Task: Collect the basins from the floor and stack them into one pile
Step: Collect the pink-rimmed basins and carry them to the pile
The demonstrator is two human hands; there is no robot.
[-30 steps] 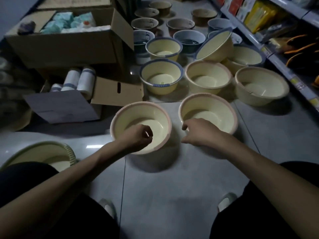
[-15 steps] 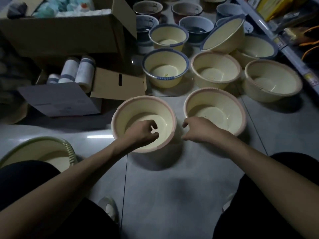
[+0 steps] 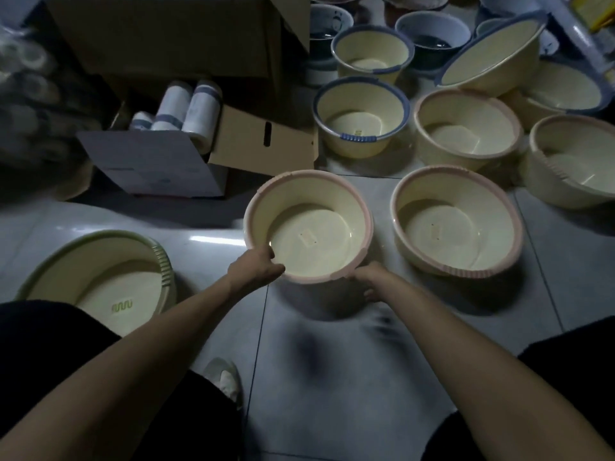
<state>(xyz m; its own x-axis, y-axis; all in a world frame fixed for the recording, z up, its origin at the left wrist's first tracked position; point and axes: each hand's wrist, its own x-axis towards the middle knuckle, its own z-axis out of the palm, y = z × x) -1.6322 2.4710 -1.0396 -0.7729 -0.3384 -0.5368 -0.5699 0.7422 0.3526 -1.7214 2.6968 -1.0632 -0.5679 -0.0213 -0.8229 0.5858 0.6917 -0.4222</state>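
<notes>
A cream basin with a pink rim [image 3: 307,197] is held in the middle of the view, tilted toward me. My left hand [image 3: 254,266] grips its near-left rim, thumb inside. My right hand [image 3: 371,281] holds its near-right edge from below. A second pink-rimmed basin [image 3: 456,224] sits on the floor just to its right. A green-rimmed basin [image 3: 100,277] lies by my left knee. Several more cream basins, some with blue rims [image 3: 361,118], stand farther back.
An open cardboard box [image 3: 259,141] with white rolls [image 3: 203,108] stands at the left, a larger box [image 3: 166,31] behind it. A shop shelf edge [image 3: 585,31] runs along the far right. My knees and a white shoe [image 3: 226,377] fill the bottom, on grey floor tiles.
Both hands have closed on the near pink-rimmed basin; the right hand shifted left from the neighbouring basin. The basin now appears tilted and raised at its near side.
</notes>
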